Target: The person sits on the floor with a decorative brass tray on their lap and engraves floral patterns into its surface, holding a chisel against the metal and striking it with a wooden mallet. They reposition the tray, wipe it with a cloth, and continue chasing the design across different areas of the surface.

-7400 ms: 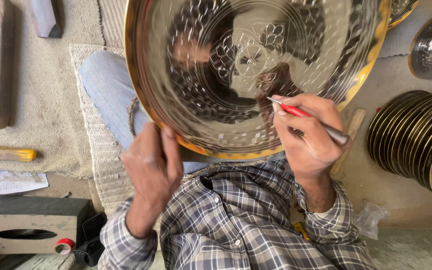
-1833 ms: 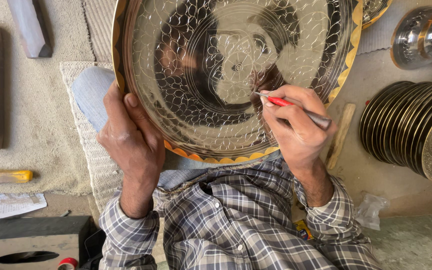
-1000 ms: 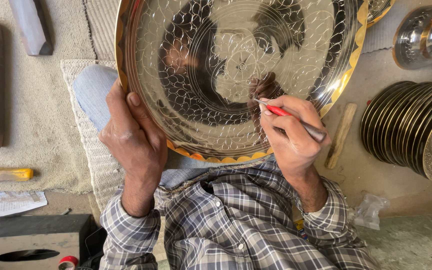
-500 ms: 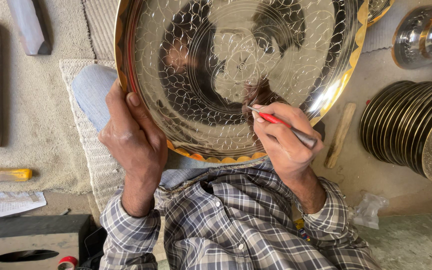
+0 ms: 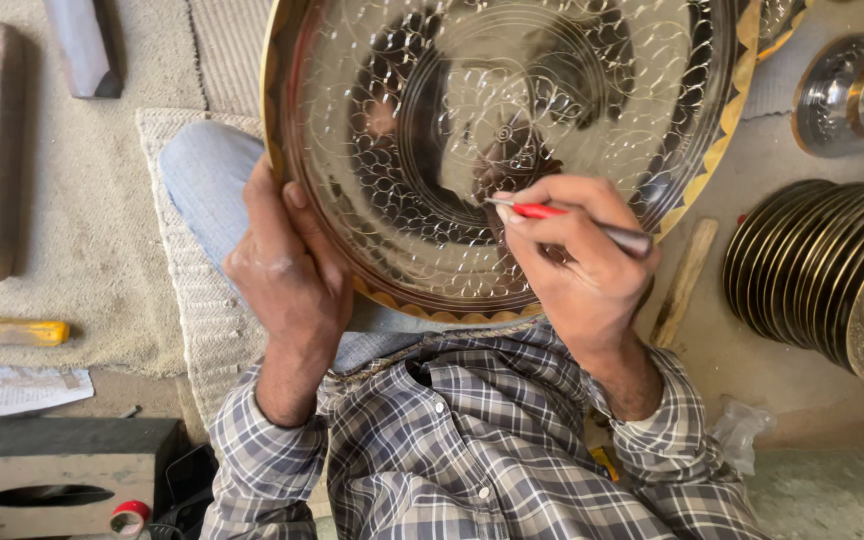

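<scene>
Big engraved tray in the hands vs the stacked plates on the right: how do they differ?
The tray is far larger than the stacked plates. The tray is tilted up, gripped at its rim by the left hand, while the right hand puts a red pen-like tool to it; the plates sit untouched, stacked on edge. Both are round, shiny metal.

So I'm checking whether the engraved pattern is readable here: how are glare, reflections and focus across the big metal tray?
Head view: the engraved metal tray is sharp, with bright sheen on its right side and dark reflections near the centre; the right hand holding the red-gripped tool is crisp, as is the left hand on the rim; light is soft, shadows faint.
</scene>
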Available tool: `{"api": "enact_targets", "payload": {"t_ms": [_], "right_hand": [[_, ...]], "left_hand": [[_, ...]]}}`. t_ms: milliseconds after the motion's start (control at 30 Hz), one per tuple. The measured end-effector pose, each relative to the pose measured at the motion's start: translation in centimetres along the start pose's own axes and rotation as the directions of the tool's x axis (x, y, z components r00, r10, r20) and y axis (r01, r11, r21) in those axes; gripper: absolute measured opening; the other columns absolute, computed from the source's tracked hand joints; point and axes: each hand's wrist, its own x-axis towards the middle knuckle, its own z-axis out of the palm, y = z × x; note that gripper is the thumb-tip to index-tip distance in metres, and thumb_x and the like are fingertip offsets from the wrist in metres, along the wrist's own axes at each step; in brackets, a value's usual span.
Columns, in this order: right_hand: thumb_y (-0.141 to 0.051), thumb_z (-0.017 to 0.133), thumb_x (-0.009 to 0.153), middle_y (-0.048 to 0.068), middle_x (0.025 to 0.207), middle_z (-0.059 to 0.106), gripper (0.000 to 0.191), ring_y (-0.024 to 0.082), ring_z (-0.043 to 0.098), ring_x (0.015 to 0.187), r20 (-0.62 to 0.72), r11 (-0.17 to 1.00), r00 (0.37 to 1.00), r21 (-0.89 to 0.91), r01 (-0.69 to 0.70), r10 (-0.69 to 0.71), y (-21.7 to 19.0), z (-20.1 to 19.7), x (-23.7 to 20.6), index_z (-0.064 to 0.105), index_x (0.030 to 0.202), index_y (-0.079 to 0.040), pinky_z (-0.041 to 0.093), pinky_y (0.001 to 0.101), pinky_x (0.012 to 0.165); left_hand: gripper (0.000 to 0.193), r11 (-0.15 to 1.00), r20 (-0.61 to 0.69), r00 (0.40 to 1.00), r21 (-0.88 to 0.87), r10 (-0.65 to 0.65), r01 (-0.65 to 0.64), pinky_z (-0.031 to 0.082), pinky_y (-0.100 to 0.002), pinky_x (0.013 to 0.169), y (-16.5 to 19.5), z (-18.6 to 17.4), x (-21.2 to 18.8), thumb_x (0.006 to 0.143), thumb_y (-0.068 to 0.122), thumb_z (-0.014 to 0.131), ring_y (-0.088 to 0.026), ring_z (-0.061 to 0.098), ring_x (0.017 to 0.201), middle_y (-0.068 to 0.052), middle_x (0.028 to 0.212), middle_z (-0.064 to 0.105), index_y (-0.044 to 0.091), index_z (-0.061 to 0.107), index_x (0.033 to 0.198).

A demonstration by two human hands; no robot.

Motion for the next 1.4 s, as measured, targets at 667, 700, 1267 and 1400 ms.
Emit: {"api": "enact_targets", "payload": {"t_ms": [667, 700, 1267, 1400], "right_hand": [[0.009, 0.089, 0.094, 0.008, 0.112, 0.069, 0.022, 0.013, 0.071, 0.09, -0.167, 0.996, 0.986, -0.08, -0.043, 0.029, -0.3, 3.8, 1.3, 0.068, 0.096, -0.001, 0.06, 0.0234, 0.073], [0.008, 0.089, 0.094, 0.008, 0.112, 0.069, 0.023, 0.013, 0.071, 0.089, -0.169, 0.995, 0.985, -0.089, -0.038, 0.023, -0.3, 3.8, 1.3, 0.068, 0.096, -0.001, 0.06, 0.0233, 0.073], [0.007, 0.089, 0.093, 0.009, 0.111, 0.071, 0.024, 0.016, 0.071, 0.1, -0.127, 0.993, 0.992, -0.114, 0.011, -0.026, 0.3, 3.6, 1.4, 0.067, 0.09, -0.001, 0.062, 0.0238, 0.076], [0.007, 0.09, 0.092, 0.009, 0.111, 0.072, 0.024, 0.016, 0.07, 0.096, -0.088, 0.988, 0.995, -0.152, 0.027, -0.041, 0.1, 3.2, 1.5, 0.068, 0.09, -0.001, 0.059, 0.025, 0.074]], "left_hand": [[0.028, 0.999, -0.025, 1.0, -0.048, 0.007, -0.008, 0.055, -0.037, 0.059, 0.9, 0.8, -1.0, 0.114, -0.001, 0.05, -0.022, 0.072, 0.069, -0.019, 0.097, 0.074, -0.008, 0.052, 0.14], [0.028, 0.999, -0.019, 1.0, -0.048, 0.001, -0.001, 0.055, -0.037, 0.058, 0.8, 0.8, -1.1, 0.113, 0.0, 0.05, -0.021, 0.072, 0.067, -0.018, 0.094, 0.074, -0.008, 0.052, 0.14], [0.027, 0.998, -0.04, 0.999, -0.047, 0.031, -0.033, 0.056, -0.033, 0.057, 0.4, 1.3, -1.3, 0.115, 0.0, 0.049, -0.018, 0.073, 0.07, -0.019, 0.101, 0.075, -0.008, 0.052, 0.141], [0.027, 0.998, -0.042, 0.999, -0.061, 0.031, -0.034, 0.058, -0.031, 0.058, 0.6, 1.1, -1.4, 0.117, 0.001, 0.049, -0.018, 0.075, 0.072, -0.018, 0.101, 0.075, -0.007, 0.051, 0.143]]}}
